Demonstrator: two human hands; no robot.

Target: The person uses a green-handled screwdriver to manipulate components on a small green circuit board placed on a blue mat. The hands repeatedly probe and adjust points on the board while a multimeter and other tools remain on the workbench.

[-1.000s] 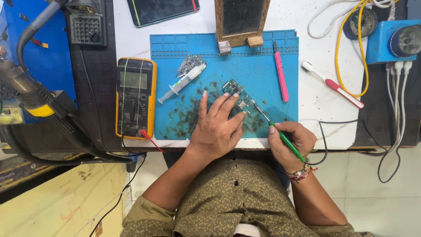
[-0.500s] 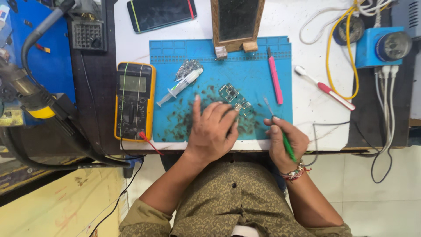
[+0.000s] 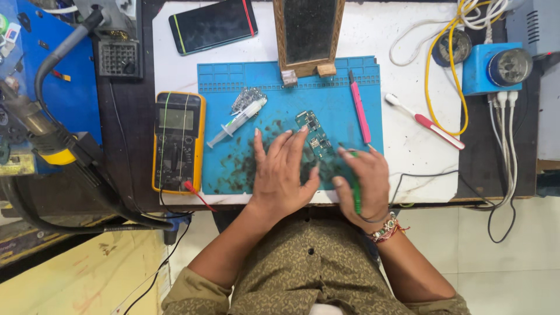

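Note:
A small green circuit board (image 3: 314, 132) lies on the blue work mat (image 3: 274, 87). My left hand (image 3: 282, 170) rests flat on the mat with fingers spread, its fingertips touching the board's left side. My right hand (image 3: 363, 181) is closed around a thin green-handled tool (image 3: 354, 182) whose tip points toward the board's lower right end.
On the mat lie a syringe (image 3: 236, 122), a crumpled foil packet (image 3: 245, 99) and a pink tool (image 3: 359, 108). A yellow multimeter (image 3: 178, 142) sits left, a dark phone (image 3: 213, 24) and wooden-framed stand (image 3: 308, 35) behind, a toothbrush (image 3: 424, 121) and blue device (image 3: 496, 67) right.
My right hand has moved up from the table edge onto the mat, bringing the green tool closer to the board. My left hand stays spread beside the board.

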